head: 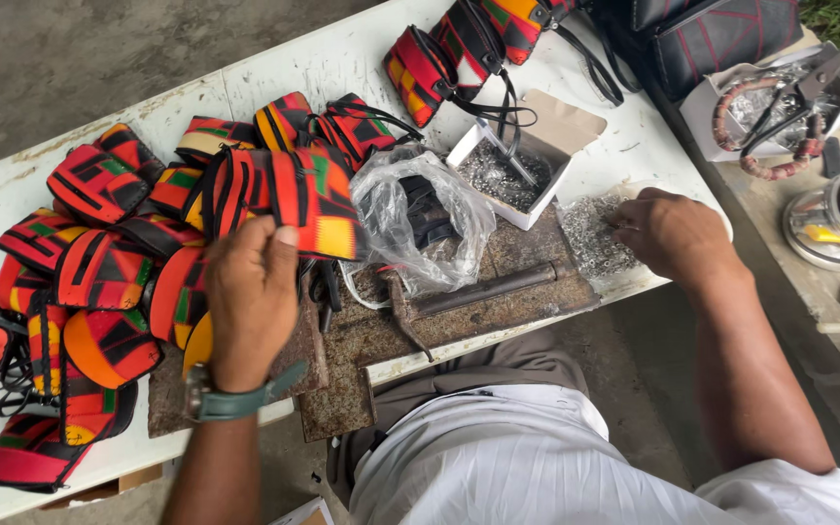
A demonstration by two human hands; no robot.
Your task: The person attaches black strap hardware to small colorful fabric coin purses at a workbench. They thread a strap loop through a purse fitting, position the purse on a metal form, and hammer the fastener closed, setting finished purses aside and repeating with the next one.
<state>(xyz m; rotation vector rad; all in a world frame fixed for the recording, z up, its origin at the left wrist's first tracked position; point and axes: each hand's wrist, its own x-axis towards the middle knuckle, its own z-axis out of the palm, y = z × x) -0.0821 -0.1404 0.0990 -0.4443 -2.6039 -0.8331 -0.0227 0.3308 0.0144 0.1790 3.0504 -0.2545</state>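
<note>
My left hand (250, 297) grips a small pouch (289, 194) of red, orange, yellow, green and black patterned cloth, thumb on top, held just above a rusty metal plate (362, 340). My right hand (678, 233) rests fingers-down on a loose heap of small silver metal fittings (590, 233) at the table's near right edge; whether it pinches one is hidden. A rusty hammer (478, 290) lies on the plate between the hands.
A pile of similar patterned pouches (80, 262) covers the left of the white table (12, 190). A clear bag of black parts (420, 219) and an open white box of fittings (512, 170) sit centre. Scissors in a tray (794, 92) stand far right.
</note>
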